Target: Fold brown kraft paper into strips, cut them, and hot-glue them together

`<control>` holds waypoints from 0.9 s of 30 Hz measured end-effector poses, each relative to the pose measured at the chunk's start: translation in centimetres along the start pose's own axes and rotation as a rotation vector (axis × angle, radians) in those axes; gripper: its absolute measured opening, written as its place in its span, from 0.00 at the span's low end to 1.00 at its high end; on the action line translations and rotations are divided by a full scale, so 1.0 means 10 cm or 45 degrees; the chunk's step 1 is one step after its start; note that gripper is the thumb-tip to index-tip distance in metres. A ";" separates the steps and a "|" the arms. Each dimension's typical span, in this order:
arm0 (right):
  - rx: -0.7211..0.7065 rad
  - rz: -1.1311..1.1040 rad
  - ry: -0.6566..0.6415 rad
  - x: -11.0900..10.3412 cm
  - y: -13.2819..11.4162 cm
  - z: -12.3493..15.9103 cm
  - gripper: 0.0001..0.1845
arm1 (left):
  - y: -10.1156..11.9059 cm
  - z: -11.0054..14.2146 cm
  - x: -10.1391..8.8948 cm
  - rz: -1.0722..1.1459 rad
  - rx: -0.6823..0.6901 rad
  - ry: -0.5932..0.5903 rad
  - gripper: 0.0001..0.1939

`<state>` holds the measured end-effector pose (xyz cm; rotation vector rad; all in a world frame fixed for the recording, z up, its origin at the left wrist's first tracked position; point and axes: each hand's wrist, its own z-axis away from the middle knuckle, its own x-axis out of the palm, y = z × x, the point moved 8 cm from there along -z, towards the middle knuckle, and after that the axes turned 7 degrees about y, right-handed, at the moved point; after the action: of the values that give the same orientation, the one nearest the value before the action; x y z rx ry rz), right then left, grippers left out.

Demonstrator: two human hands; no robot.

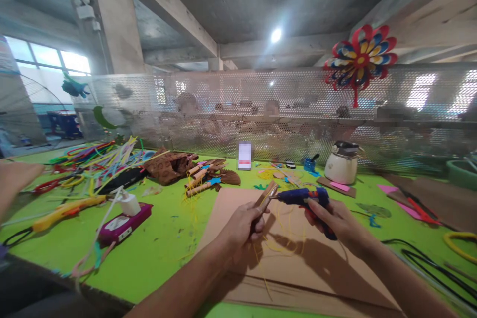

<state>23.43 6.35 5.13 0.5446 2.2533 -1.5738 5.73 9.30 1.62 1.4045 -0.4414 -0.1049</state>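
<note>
My left hand (244, 223) is closed around a brown cardboard piece (265, 196), shaped like a narrow tube or folded strip. Yellow strings (285, 246) dangle below it. Wrapped round the handle of a dark blue glue gun (300, 195) is my right hand (331, 216). The gun's nozzle points left and meets the upper end of the cardboard piece; whether it touches I cannot tell. Both hands are above a large brown cardboard sheet (231, 203) on the green table (160, 263).
Left lie a purple power strip (124, 223), a yellow glue gun (69, 210), and many coloured pipe cleaners (112, 156). Finished-looking cardboard rolls (201, 179), a phone (245, 155) and a white kettle (342, 164) stand farther back. Black cables (425, 263) run at right. Another person's arm (17, 179) enters at left.
</note>
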 end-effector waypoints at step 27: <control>-0.057 0.036 -0.048 0.04 0.00 0.01 0.28 | 0.06 0.02 0.04 -0.137 0.065 -0.012 0.11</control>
<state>23.04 6.28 4.91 0.5275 2.2375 -1.5041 5.93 9.04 2.29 1.4784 -0.3784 -0.1893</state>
